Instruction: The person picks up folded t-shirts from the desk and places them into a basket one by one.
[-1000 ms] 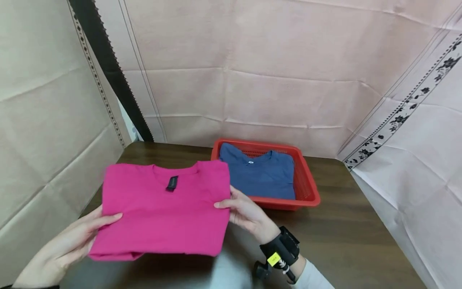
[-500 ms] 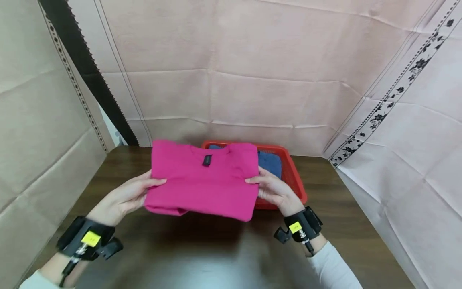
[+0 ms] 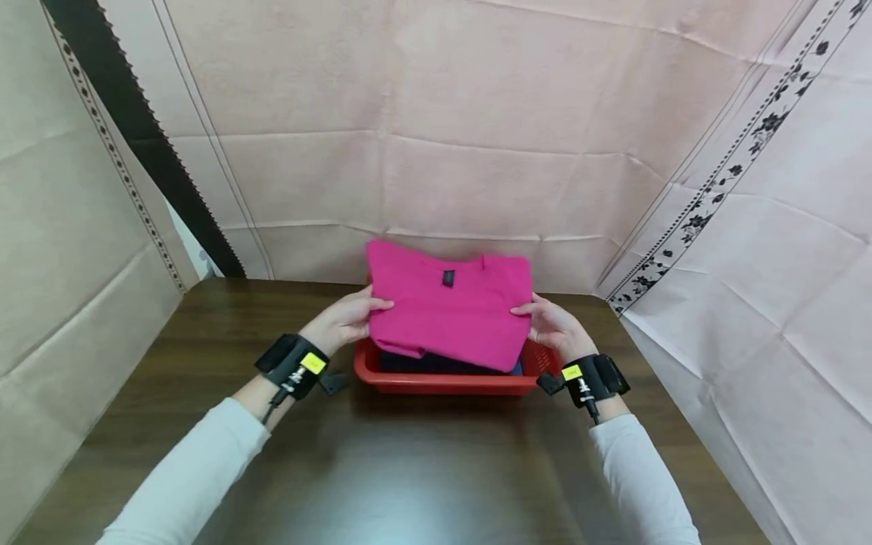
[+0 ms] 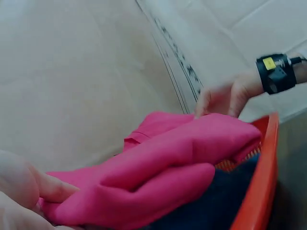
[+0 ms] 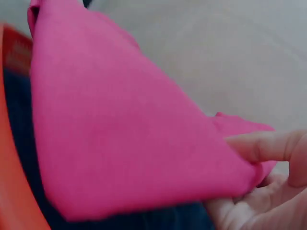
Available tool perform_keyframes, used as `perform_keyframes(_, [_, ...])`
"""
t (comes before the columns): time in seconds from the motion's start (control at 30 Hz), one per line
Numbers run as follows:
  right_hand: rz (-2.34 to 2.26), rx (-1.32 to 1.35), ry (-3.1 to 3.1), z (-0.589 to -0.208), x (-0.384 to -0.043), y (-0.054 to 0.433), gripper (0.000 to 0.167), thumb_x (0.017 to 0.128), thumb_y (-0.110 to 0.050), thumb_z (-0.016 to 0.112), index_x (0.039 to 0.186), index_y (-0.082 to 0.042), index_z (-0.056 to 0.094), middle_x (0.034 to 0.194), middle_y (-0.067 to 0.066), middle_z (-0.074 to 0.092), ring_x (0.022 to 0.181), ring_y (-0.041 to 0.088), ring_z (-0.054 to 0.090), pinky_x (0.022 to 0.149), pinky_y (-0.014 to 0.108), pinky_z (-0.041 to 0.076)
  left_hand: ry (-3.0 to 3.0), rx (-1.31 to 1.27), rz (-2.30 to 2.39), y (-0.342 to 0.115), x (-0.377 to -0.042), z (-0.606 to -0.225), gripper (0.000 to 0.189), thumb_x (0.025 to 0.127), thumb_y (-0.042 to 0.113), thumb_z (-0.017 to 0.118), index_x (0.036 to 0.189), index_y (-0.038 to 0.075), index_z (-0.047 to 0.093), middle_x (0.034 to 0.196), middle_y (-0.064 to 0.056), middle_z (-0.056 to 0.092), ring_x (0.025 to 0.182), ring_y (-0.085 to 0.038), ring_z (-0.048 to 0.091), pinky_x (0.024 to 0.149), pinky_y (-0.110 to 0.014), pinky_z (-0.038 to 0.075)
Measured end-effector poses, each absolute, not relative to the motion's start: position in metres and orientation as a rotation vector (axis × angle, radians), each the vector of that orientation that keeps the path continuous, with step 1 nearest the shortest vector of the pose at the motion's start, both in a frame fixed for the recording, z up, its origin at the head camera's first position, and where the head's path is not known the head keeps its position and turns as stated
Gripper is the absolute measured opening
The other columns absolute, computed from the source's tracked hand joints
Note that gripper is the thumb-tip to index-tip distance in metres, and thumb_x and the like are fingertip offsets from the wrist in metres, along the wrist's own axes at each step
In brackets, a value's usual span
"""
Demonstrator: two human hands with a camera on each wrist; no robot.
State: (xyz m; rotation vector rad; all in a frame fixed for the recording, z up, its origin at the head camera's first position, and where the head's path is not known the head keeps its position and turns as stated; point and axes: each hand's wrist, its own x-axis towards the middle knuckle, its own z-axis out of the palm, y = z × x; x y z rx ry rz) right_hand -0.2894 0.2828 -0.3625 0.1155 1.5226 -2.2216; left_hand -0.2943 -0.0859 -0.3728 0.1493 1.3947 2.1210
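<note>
A folded pink T-shirt (image 3: 450, 310) with a dark neck label hangs over the red plastic basket (image 3: 443, 384). My left hand (image 3: 346, 318) pinches its left side, thumb on top. On the opposite side my right hand (image 3: 553, 324) grips the other edge, thumb above and fingers beneath, as the right wrist view shows. Under the pink shirt, inside the basket, lies a folded blue T-shirt (image 4: 225, 191), mostly hidden. In the left wrist view the pink fabric sags in soft folds just above the blue one.
The basket stands at the back of a dark wooden table (image 3: 436, 469), near a pale cloth backdrop (image 3: 477, 151). Cloth walls also rise on the left and right. Each wrist wears a black strapped camera (image 3: 593, 382).
Both hands have carried the pink T-shirt rightward and away from me, from the left of the basket to over it. It now covers most of the blue shirt.
</note>
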Motion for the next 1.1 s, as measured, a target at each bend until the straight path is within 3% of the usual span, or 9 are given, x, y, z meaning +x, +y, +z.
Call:
perform_keyframes(0.17, [-2.08, 0.2, 1.75, -0.38, -0.295, 0.283, 0.067, 0.102, 0.006, 0.045, 0.159, -0.016, 0.02, 0.114, 0.003, 0.06, 0.096, 0.016, 0.066, 0.08, 0.035, 0.059, 1.495, 0.058, 2.043, -0.062, -0.3, -0.396, 0.069, 0.107, 0.002, 0.036, 0.164, 0.022, 0.004, 0.159, -0.018, 0.029, 0.141, -0.033, 0.037, 0.117, -0.049, 0.033])
perform_keyframes(0.27, [-1.978, 0.233, 1.919, -0.387, -0.298, 0.278, 0.065, 0.102, 0.005, 0.048, 0.16, -0.008, 0.021, 0.117, 0.006, 0.057, 0.096, 0.015, 0.064, 0.081, 0.034, 0.058, 1.608, -0.006, 1.978, -0.053, -0.301, -0.401, 0.063, 0.105, 0.0, 0.038, 0.162, 0.012, 0.014, 0.15, -0.017, 0.037, 0.132, -0.03, 0.042, 0.115, -0.046, 0.036])
perform_keyframes(0.4, [-1.851, 0.261, 2.133, -0.388, -0.301, 0.271, 0.065, 0.103, -0.005, 0.053, 0.159, -0.004, 0.021, 0.135, 0.017, 0.05, 0.105, 0.02, 0.06, 0.086, 0.034, 0.056, 1.832, -0.036, 1.804, -0.048, -0.299, -0.395, 0.06, 0.102, -0.001, 0.04, 0.157, -0.003, 0.014, 0.147, -0.019, 0.03, 0.126, -0.029, 0.036, 0.11, -0.039, 0.034])
perform_keyframes(0.53, [-1.727, 0.238, 2.259, -0.387, -0.287, 0.271, 0.089, 0.103, -0.017, 0.059, 0.163, -0.016, -0.007, 0.158, 0.025, 0.024, 0.126, 0.036, 0.05, 0.093, 0.047, 0.056, 2.164, 0.123, 1.573, -0.053, -0.288, -0.381, 0.075, 0.104, 0.008, 0.046, 0.158, -0.006, -0.005, 0.165, -0.023, 0.006, 0.148, -0.035, 0.017, 0.123, -0.045, 0.021])
perform_keyframes(0.67, [-1.596, 0.082, 2.376, -0.388, -0.269, 0.277, 0.108, 0.099, -0.009, 0.064, 0.158, -0.031, -0.024, 0.16, 0.032, 0.017, 0.123, 0.043, 0.054, 0.083, 0.051, 0.059, 2.679, 0.474, 1.22, -0.056, -0.28, -0.364, 0.073, 0.103, 0.016, 0.058, 0.159, -0.004, 0.015, 0.163, -0.026, 0.02, 0.15, -0.039, 0.024, 0.121, -0.052, 0.025])
perform_keyframes(0.8, [-1.293, -0.113, 2.814, -0.382, -0.266, 0.279, 0.098, 0.094, 0.004, 0.067, 0.164, -0.023, 0.004, 0.143, 0.033, 0.044, 0.096, 0.04, 0.069, 0.069, 0.048, 0.061, 2.901, 0.814, 0.783, -0.051, -0.29, -0.352, 0.054, 0.1, 0.02, 0.065, 0.147, -0.001, 0.048, 0.148, -0.023, 0.049, 0.141, -0.039, 0.04, 0.118, -0.053, 0.03])
perform_keyframes(0.9, [-0.807, -0.337, 3.214, -0.375, -0.267, 0.27, 0.073, 0.092, -0.004, 0.073, 0.155, -0.009, 0.037, 0.139, 0.03, 0.051, 0.108, 0.043, 0.066, 0.085, 0.055, 0.057, 2.82, 0.97, 0.504, -0.047, -0.299, -0.349, 0.058, 0.098, 0.028, 0.069, 0.147, 0.002, 0.05, 0.151, -0.021, 0.048, 0.146, -0.039, 0.033, 0.122, -0.053, 0.023])
perform_keyframes(1.0, [-0.467, -0.695, 3.283, -0.374, -0.274, 0.258, 0.066, 0.091, -0.019, 0.077, 0.149, -0.008, 0.048, 0.153, 0.028, 0.04, 0.139, 0.046, 0.041, 0.106, 0.063, 0.041, 2.713, 0.958, 0.274, -0.042, -0.304, -0.348, 0.079, 0.092, 0.038, 0.074, 0.156, 0.01, 0.039, 0.163, -0.021, 0.029, 0.152, -0.043, 0.015, 0.122, -0.059, 0.014])
perform_keyframes(1.1, [-0.389, -0.802, 3.008, -0.378, -0.283, 0.251, 0.082, 0.092, -0.04, 0.074, 0.16, -0.018, 0.033, 0.166, 0.024, 0.01, 0.151, 0.051, 0.007, 0.114, 0.07, 0.024, 2.632, 0.83, 0.143, -0.038, -0.305, -0.35, 0.098, 0.085, 0.048, 0.078, 0.163, 0.021, 0.024, 0.167, -0.022, 0.011, 0.153, -0.047, 0.003, 0.12, -0.065, 0.011])
